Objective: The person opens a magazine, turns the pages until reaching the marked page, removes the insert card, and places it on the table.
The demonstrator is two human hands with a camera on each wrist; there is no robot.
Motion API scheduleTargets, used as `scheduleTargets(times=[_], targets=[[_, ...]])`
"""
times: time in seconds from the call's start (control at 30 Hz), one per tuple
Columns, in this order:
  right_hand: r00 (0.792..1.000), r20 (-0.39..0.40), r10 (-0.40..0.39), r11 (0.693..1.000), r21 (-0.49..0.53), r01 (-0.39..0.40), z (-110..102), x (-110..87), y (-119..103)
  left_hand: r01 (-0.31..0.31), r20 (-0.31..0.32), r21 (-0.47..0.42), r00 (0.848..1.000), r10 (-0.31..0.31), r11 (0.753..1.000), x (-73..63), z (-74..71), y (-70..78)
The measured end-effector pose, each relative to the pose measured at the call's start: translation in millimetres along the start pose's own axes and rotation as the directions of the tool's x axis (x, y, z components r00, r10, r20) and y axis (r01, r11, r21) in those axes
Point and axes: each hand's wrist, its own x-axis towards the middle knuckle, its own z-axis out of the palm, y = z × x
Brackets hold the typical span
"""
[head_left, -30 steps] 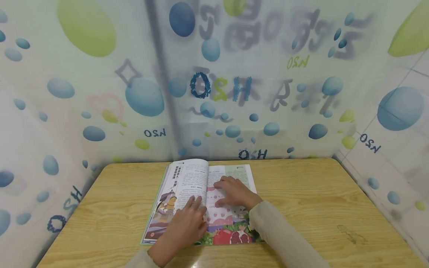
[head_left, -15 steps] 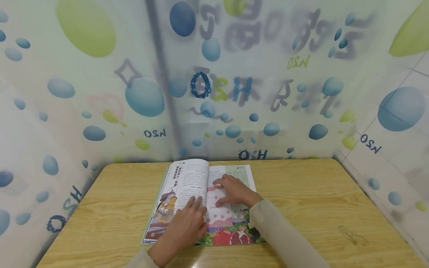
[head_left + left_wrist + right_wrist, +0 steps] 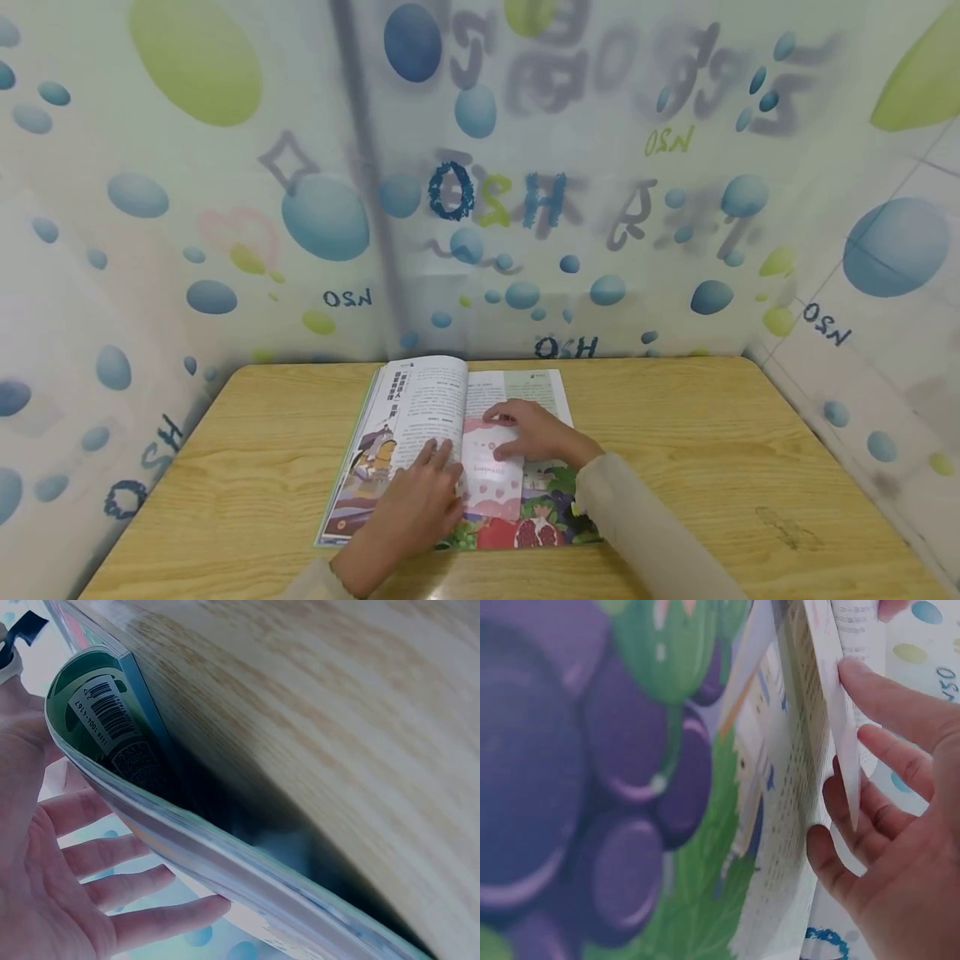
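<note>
An open magazine (image 3: 429, 400) lies on the table, its left pages curving up toward the spine. My left hand (image 3: 408, 508) rests on the left page near the fold. In the left wrist view that hand's fingers (image 3: 127, 889) are spread and fairly straight along the pages. Over the right page, my right hand (image 3: 542, 433) holds a pink strawberry-patterned card (image 3: 491, 492) by its upper right part. The right wrist view shows the thin card (image 3: 840, 712) edge-on between thumb and fingers, tilted off the page. Its lower end overlaps the printed pomegranate.
The wooden table (image 3: 697, 467) extends to both sides of the magazine. A curtain (image 3: 600, 225) printed with blue and green bubbles stands behind it. A barcode (image 3: 109, 712) shows on the magazine's curled cover in the left wrist view.
The right hand has shifted slightly right and toward the body, and the card has come with it, now tilted and covering more of the pomegranate. The left hand stays put.
</note>
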Motion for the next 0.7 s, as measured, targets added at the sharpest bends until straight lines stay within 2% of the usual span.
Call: scheduleTargets(times=[0.33, 0.7], targets=[[0.997, -0.063, -0.053, 0.978, 0.196, 0.065, -5.1, -8.2, 9.3, 0.011, 0.015, -0.018, 1.0, -0.011, 1.0, 0.5, -2.0, 0.5], [0.99, -0.105, -0.096, 0.962, 0.246, 0.12, -18.6, -16.8, 22.9, 0.008, -0.002, -0.039, 1.0, -0.008, 0.999, -0.3, -1.8, -0.7]])
